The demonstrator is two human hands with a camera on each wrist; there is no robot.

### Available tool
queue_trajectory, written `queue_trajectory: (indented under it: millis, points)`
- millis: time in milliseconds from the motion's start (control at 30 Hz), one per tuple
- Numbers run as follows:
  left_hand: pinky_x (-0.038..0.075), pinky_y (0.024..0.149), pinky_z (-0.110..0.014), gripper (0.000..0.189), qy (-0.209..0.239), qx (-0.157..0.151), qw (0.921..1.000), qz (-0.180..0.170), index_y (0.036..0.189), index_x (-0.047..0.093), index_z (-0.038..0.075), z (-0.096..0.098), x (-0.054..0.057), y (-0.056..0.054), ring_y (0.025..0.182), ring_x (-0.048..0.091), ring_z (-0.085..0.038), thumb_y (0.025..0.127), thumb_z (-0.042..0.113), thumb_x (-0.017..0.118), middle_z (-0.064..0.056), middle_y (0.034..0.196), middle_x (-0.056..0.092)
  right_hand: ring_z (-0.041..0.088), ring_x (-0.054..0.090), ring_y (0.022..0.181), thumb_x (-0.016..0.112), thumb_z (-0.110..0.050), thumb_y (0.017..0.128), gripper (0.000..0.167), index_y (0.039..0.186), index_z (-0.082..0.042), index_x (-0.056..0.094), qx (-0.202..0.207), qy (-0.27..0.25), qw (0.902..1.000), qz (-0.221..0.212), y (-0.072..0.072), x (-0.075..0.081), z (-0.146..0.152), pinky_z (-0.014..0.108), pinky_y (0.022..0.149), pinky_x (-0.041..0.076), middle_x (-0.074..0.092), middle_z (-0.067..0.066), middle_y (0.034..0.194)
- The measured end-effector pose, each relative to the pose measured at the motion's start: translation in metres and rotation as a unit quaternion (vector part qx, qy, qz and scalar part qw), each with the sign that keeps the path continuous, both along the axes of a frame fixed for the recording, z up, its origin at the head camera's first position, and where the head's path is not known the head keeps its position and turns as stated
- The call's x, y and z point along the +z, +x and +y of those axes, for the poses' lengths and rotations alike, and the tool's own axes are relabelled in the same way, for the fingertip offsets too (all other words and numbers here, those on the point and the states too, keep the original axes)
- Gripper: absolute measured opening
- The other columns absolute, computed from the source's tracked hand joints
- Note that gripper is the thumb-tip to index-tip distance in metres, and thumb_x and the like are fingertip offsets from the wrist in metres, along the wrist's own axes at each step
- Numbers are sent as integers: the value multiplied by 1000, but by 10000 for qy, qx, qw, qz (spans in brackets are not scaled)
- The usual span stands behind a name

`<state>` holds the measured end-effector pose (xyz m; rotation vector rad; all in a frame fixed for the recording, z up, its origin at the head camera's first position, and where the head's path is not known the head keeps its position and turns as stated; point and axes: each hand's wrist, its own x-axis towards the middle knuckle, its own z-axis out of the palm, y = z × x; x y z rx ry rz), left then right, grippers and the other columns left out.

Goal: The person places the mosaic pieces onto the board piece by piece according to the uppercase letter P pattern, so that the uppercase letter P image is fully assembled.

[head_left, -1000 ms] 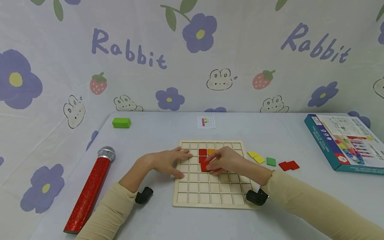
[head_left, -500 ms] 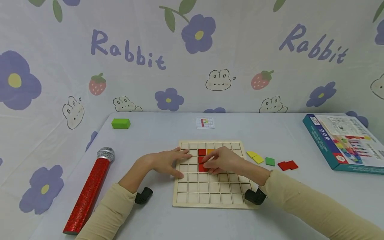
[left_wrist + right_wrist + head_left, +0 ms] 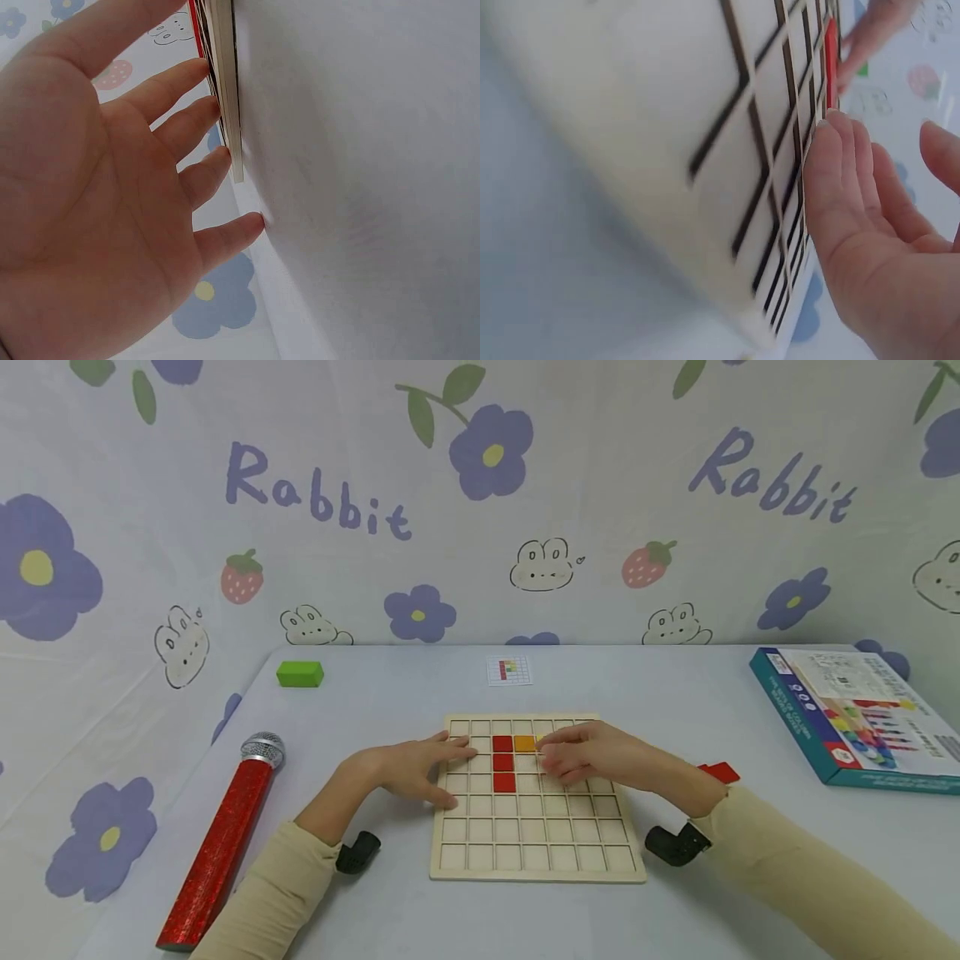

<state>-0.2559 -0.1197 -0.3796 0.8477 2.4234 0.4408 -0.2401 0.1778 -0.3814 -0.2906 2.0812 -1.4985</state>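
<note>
A square wooden grid board (image 3: pixel 536 858) lies on the table, with three red tiles (image 3: pixel 503 762) in a column. To the right of the top one sits an orange tile (image 3: pixel 524 743), and a sliver of a yellow tile (image 3: pixel 539 739) shows beside my right fingers. My left hand (image 3: pixel 412 768) rests at the board's left edge, fingers spread; the left wrist view has the fingertips (image 3: pixel 201 67) against that edge. Low over the board's right half is my right hand (image 3: pixel 600 756), its fingers extended and holding nothing in the right wrist view.
Loose red tiles (image 3: pixel 723 772) lie right of the board, partly behind the right forearm. A patterned card (image 3: pixel 510 671) lies beyond the board. A green block (image 3: pixel 300 674) and red microphone (image 3: pixel 217 852) are at left, a flat game box (image 3: pixel 862 718) at far right.
My right hand has let go of the lowest red tile, now lying square in its cell, and moved right, covering the loose yellow and green tiles. The left hand stays put.
</note>
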Motion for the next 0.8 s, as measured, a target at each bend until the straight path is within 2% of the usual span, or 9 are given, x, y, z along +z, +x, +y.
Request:
queue_trajectory:
  millis: [200, 300, 500, 800]
  points:
    - [15, 111, -50, 73, -28, 15, 10000, 23, 149, 34, 25, 0, -1, 1, 144, 2, -21, 86, 34, 70, 6, 157, 18, 26, 61, 106, 45, -14, 102, 44, 135, 15, 40, -234, -549, 9978, -296, -2, 3, 33, 37, 93, 46, 57, 25, 122]
    - [16, 111, -50, 73, -35, -17, 10000, 39, 150, 34, 24, 0, -2, 1, 144, 3, -22, 87, 34, 70, 5, 157, 18, 26, 60, 110, 44, -17, 103, 47, 136, 15, 38, -419, -618, 9964, -391, -3, 3, 49, 36, 94, 45, 55, 26, 124]
    - [16, 111, -50, 74, -35, -44, 10000, 60, 150, 33, 23, -1, -2, 0, 144, 2, -22, 87, 34, 69, 4, 157, 18, 23, 58, 113, 48, -31, 101, 60, 139, 14, 35, -763, -457, 9951, -422, -6, 7, 77, 35, 95, 44, 53, 24, 129]
    - [15, 112, -49, 74, -36, -23, 10000, 60, 150, 33, 24, 0, -3, 0, 144, 1, -21, 87, 35, 70, 6, 157, 17, 25, 53, 120, 45, -39, 101, 66, 142, 11, 31, -773, 71, 9970, -74, -13, 5, 119, 32, 95, 43, 43, 27, 139]
